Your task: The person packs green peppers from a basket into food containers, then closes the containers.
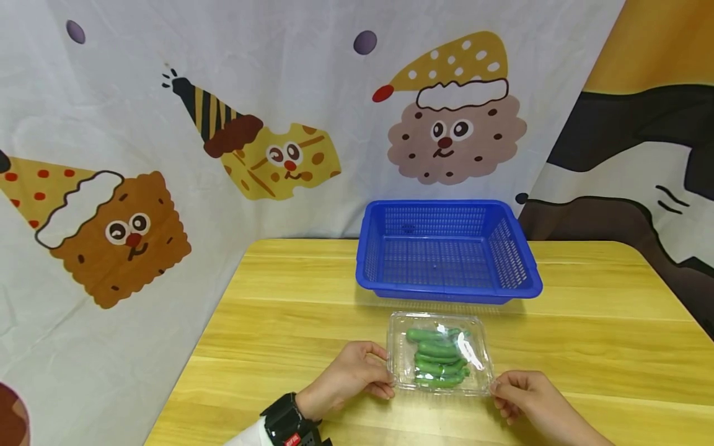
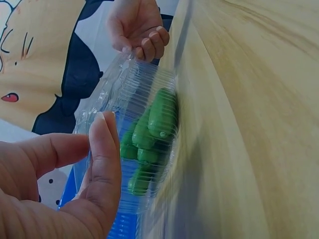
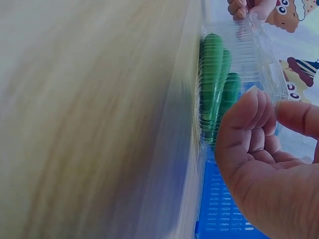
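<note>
A clear plastic clamshell box (image 1: 399, 347) lies on the table in front of the blue basket, its lid appearing closed. Several green, cucumber-shaped vegetables (image 1: 437, 350) lie side by side inside, also seen through the ribbed wall in both wrist views. My left hand (image 1: 359, 375) pinches the box's rim at the near left corner between thumb and fingers (image 2: 105, 149). At the near right corner, my right hand (image 1: 521, 396) pinches the rim with thumb and index finger, its other fingers curled below (image 3: 264, 144).
Behind the box stands a blue perforated plastic basket (image 1: 446, 291) with nothing visible in it. The wooden table (image 1: 290, 291) ends at a cloth backdrop (image 1: 312, 56) printed with cartoon food. A black watch-like device (image 1: 290, 421) is strapped to the left wrist.
</note>
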### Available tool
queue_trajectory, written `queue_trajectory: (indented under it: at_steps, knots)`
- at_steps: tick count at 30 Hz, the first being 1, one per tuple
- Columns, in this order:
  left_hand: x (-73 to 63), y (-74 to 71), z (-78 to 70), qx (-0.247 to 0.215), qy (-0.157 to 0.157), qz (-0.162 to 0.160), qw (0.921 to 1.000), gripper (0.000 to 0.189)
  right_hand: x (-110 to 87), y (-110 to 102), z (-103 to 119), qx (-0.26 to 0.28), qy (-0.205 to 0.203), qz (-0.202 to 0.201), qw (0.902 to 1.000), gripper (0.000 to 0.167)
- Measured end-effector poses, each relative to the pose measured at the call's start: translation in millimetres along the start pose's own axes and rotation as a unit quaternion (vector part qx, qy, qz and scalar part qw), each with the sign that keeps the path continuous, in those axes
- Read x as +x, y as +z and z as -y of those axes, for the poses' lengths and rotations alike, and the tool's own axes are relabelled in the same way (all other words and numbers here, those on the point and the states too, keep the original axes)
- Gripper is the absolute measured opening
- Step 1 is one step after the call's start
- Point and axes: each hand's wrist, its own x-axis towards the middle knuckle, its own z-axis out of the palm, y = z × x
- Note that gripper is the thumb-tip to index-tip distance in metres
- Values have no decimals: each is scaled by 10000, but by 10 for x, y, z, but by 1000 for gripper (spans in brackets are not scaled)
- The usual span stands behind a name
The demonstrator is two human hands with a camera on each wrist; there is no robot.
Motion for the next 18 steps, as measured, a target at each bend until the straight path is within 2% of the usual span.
queue_trajectory:
  at_steps: [12, 18]
  knots:
    - [5, -1, 15, -15, 18, -48, 10000, 36, -7, -5, -29, -108, -66, -52, 9999, 32]
    - [-38, -32, 18, 84, 54, 20, 9999, 32, -45, -100, -5, -116, 121, -103, 9998, 30]
